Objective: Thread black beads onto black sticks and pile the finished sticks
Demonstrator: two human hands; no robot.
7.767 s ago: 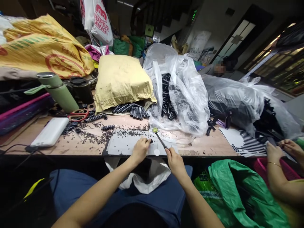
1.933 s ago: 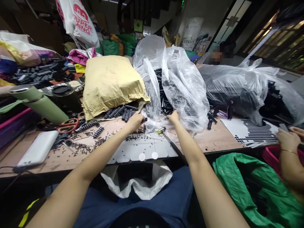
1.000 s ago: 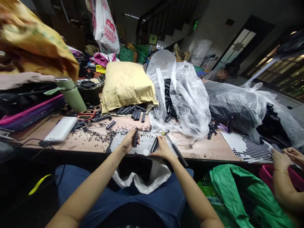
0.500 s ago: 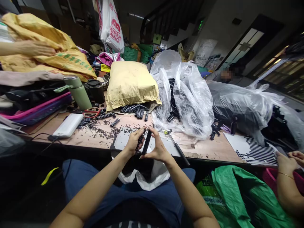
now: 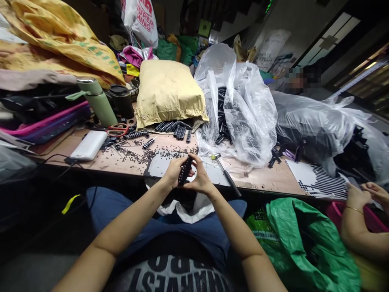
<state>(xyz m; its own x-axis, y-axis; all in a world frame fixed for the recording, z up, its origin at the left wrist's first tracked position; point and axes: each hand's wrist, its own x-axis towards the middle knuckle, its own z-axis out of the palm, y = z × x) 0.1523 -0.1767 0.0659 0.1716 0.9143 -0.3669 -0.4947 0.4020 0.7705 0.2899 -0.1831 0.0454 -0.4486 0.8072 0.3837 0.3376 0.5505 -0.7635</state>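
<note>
Above the table's front edge, my left hand [image 5: 173, 172] is closed around a black bar with rows of small light marks [image 5: 185, 170]. My right hand [image 5: 201, 178] grips the same bar from the other side, with its index finger at the top end and its thumb near the bottom. A plain black strip seen earlier cannot be told apart from the marked bar now. Beneath the hands lies a pale flat board [image 5: 158, 165]. Small dark bits [image 5: 133, 159] are strewn to its left. A tool with a dark handle [image 5: 228, 177] rests to the right.
Behind stand a yellow sack [image 5: 170, 89] with spotted black rods [image 5: 181, 132] before it, and clear plastic bags [image 5: 252, 117] of black pieces. At left are red-handled scissors [image 5: 118, 129], a white power bank [image 5: 88, 145] and a green flask [image 5: 101, 105]. Another person's hands [image 5: 360, 196] work at far right.
The plain black strip in my right hand and the marked piece in my left have come together. The view has tilted down slightly. A co-worker's arm at the upper left has left the view.
</note>
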